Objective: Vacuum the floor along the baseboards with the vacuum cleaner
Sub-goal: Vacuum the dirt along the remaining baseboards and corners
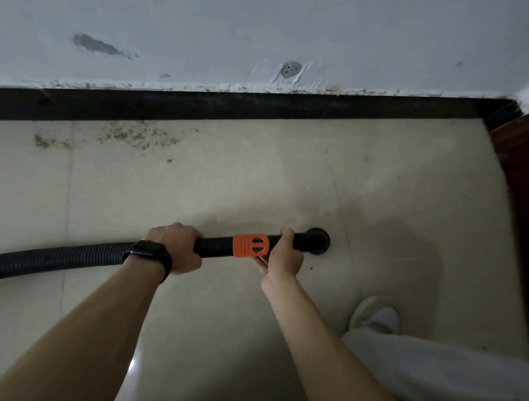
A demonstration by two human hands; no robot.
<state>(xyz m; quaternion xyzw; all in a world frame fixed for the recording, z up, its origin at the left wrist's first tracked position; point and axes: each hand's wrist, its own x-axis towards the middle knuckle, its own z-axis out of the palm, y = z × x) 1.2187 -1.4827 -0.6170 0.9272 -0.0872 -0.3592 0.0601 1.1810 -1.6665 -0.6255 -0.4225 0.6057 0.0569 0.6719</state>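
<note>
I hold a black vacuum handle tube (215, 246) level above the pale tiled floor (227, 180). An orange slider collar (251, 245) sits at its middle. My left hand (176, 247), with a black watch on the wrist, grips the tube where the ribbed black hose (55, 258) joins it. My right hand (283, 256) holds the tube just right of the orange collar. The tube's round open end (318, 240) points right, with no nozzle on it. A black baseboard (231, 106) runs along the white wall, and brown crumbs (134, 136) lie on the floor against it at the left.
The white wall (266, 31) has chipped patches. A dark red wooden piece (524, 183) stands at the right edge, in the corner. My foot in a light shoe (376, 316) and a light trouser leg (447, 378) are at the lower right. The hose leaves the frame at the left.
</note>
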